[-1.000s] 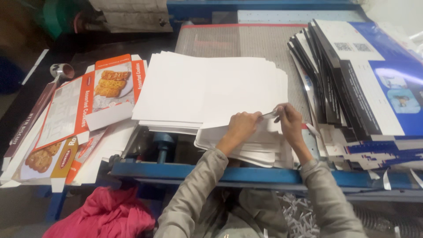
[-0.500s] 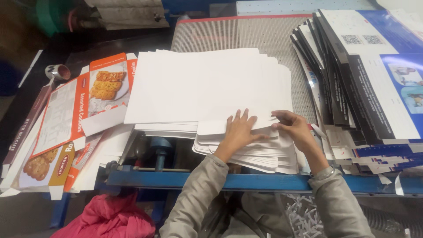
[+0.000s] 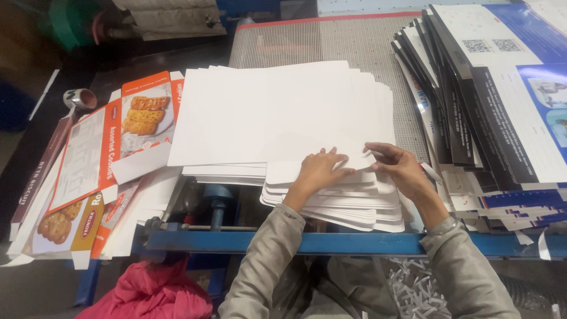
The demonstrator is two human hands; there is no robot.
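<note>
A thick stack of white die-cut cardboard sheets (image 3: 277, 112) lies on the work table, its near flaps fanned out over the blue table edge. My left hand (image 3: 319, 168) rests flat on the near flaps, fingers spread. My right hand (image 3: 398, 165) pinches the corner of the top sheet just to the right of it. Both sleeves are grey-beige.
Flat printed biscuit cartons (image 3: 97, 159) lie at the left, with a tape roll (image 3: 80, 97) behind them. A leaning pile of blue, black and white printed cartons (image 3: 502, 94) fills the right. A mesh conveyor belt (image 3: 331, 41) runs behind. Pink cloth (image 3: 147, 292) lies below the blue rail (image 3: 331, 242).
The view has shifted and the stack sits higher in the frame. My left hand has flattened onto the flaps; my right hand moved from the stack's right edge down to the top sheet's corner.
</note>
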